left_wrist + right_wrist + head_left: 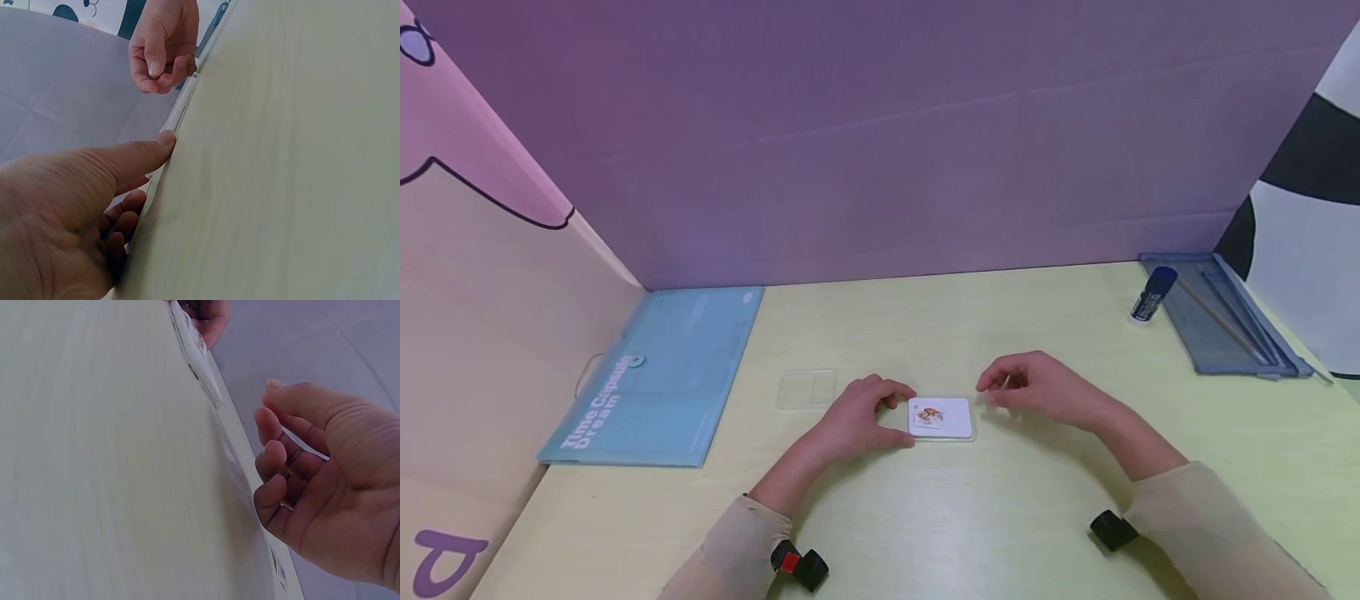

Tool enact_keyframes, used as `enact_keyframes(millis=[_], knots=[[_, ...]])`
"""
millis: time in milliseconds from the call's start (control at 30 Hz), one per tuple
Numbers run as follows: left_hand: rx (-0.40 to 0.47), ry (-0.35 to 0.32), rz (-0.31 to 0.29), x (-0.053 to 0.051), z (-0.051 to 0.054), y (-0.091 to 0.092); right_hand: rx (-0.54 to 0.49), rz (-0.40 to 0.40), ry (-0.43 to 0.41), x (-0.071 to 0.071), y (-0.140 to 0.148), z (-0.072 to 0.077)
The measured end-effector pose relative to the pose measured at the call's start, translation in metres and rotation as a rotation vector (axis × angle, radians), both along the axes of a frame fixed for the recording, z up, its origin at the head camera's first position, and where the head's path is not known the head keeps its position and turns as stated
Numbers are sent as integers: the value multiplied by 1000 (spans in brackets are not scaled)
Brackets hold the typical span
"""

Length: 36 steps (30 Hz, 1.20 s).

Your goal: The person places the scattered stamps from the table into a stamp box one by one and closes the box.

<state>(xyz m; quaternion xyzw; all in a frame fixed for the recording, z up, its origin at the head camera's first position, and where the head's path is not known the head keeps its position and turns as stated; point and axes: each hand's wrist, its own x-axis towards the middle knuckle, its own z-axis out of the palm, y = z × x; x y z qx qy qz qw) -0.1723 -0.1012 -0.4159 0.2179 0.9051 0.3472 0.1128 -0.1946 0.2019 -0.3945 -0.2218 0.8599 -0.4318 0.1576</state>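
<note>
A small clear case holding white cards [953,417] lies flat on the table; its top card shows a small coloured picture at the left. My left hand [859,419] holds the case by its left end, thumb at the near corner and forefinger at the far one. In the left wrist view the left thumb [140,157] presses against the case's edge. Just past the case's right end hovers my right hand [1037,387], fingers loosely bent and apart from it. A pale sliver shows between the right hand's fingers [272,459]; what it is I cannot tell.
A clear plastic lid [807,389] lies left of the case, behind my left hand. Further left is a blue document folder [677,400]. At the back right, a glue stick [1152,296] stands beside a dark blue mesh pouch [1213,354]. A purple wall [880,167] closes the back.
</note>
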Motion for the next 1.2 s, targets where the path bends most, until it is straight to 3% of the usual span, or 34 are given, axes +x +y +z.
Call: enact_keyframes(millis=[1200], knots=[[0, -3, -4, -1, -1, -1, 2, -82, 33, 13, 33, 3]])
